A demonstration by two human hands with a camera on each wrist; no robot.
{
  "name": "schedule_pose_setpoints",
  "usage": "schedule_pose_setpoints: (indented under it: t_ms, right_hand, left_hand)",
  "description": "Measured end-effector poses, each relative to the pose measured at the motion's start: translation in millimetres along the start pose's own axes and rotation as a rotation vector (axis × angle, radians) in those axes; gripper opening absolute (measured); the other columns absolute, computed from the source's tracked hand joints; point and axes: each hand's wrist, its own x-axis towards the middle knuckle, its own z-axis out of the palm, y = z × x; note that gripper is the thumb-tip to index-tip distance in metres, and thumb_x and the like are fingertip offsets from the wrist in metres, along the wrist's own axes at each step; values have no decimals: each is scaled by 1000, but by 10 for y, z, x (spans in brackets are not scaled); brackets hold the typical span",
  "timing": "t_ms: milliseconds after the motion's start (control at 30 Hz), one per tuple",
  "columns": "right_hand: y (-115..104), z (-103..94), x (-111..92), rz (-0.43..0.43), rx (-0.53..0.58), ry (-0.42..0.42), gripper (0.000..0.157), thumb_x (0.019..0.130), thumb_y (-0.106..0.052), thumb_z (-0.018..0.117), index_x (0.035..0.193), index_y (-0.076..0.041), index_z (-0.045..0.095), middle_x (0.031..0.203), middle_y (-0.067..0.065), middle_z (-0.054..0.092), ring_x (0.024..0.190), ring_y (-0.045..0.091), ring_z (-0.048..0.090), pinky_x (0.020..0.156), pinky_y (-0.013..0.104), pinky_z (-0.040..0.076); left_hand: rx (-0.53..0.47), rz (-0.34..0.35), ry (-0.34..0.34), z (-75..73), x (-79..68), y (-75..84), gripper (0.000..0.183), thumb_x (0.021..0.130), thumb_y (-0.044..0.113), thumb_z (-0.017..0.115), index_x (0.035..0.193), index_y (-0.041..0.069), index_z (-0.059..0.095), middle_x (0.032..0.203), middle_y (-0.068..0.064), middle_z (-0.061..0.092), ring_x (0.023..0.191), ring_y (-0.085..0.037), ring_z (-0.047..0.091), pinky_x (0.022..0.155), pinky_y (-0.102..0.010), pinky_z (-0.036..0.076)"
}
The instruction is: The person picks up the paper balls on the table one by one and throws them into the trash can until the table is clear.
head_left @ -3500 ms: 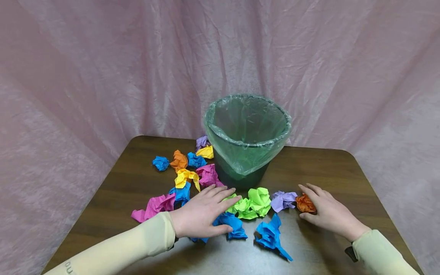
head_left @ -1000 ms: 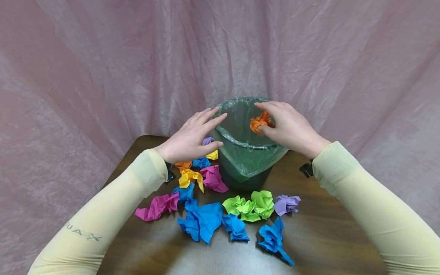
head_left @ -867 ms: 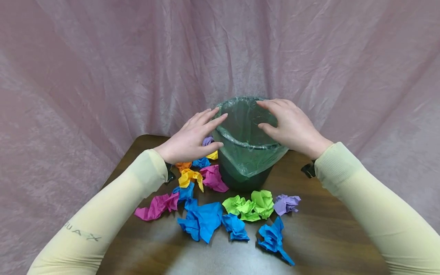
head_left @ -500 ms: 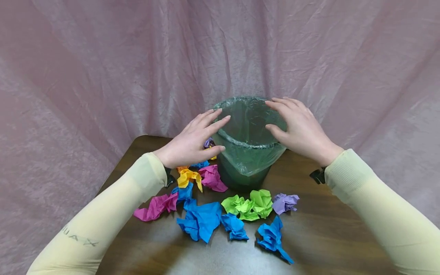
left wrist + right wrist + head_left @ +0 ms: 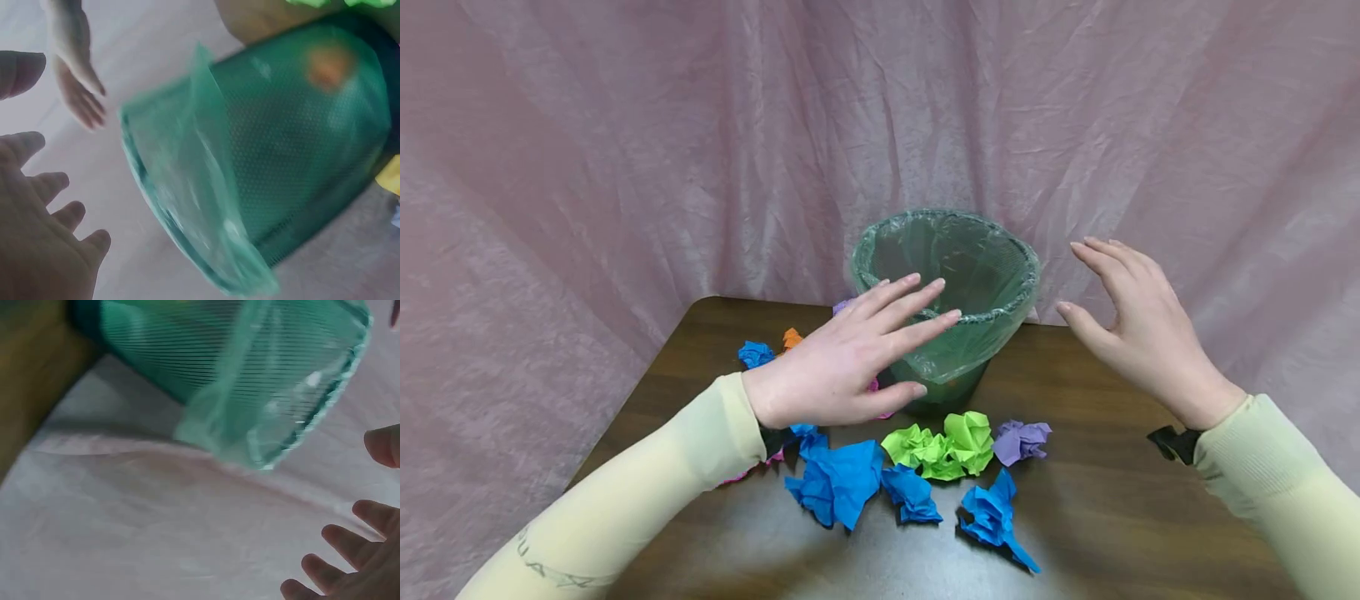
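Observation:
My left hand (image 5: 850, 354) hovers with fingers spread in front of the waste bin (image 5: 958, 354), overlapping its near rim in the head view. The bin is dark mesh with a thin green plastic liner folded over the rim. To the bin's right my right hand (image 5: 1150, 333) is raised, fingers parted, holding nothing. A blurred orange paper ball (image 5: 330, 67) shows through the bin's mesh in the left wrist view. Nearest below the hands lie crumpled lime-green papers (image 5: 967, 443), a purple paper ball (image 5: 1022, 442) and a blue crumpled paper (image 5: 990, 515).
More blue papers (image 5: 842, 482) lie at the front of the brown wooden table (image 5: 1120, 508). Behind my left hand, a blue ball (image 5: 755, 354) and an orange one (image 5: 792, 339) show; pink pieces are mostly hidden. A pink curtain (image 5: 700, 150) hangs behind.
My right hand carried the orange paper ball from the table to the bin and dropped it in, then moved away right. My left hand, lately at the rim's left, has come right and lower.

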Motion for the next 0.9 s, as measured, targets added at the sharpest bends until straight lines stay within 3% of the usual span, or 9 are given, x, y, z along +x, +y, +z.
schedule_pose_setpoints:
  t_ms: [167,300,600,900]
  right_hand:
    - [149,88,-273,66,-22,-109,69,92,-30,76,151,-6,49,154,21,46,143,46,35,115,65,24]
    - [203,259,-476,105,-35,-210,70,93,-40,75,150,-7,50,153,19,46,141,45,37,109,67,28]
    - [215,770,-881,183,16,-449,75,97,-58,62,153,-11,47,157,17,40,142,44,36,106,67,36]
    - [223,1124,-1113,202,77,-516,75,94,-56,67,151,-10,50,152,17,47,136,43,46,102,65,44]
  left_hand:
    - [1,99,-70,139,5,225,75,100,41,62,163,18,30,170,-5,17,156,-25,11,125,-43,13]
    - [-12,133,-166,366,-43,334,75,100,43,60,164,21,28,170,-3,18,157,-21,8,125,-42,11]
    - [-58,123,-388,930,-197,379,76,101,51,57,164,24,25,170,-1,17,156,-21,10,125,-41,11]
    - [-138,51,-494,1296,-209,407,72,103,52,53,164,27,26,169,3,19,155,-21,17,124,-40,15]
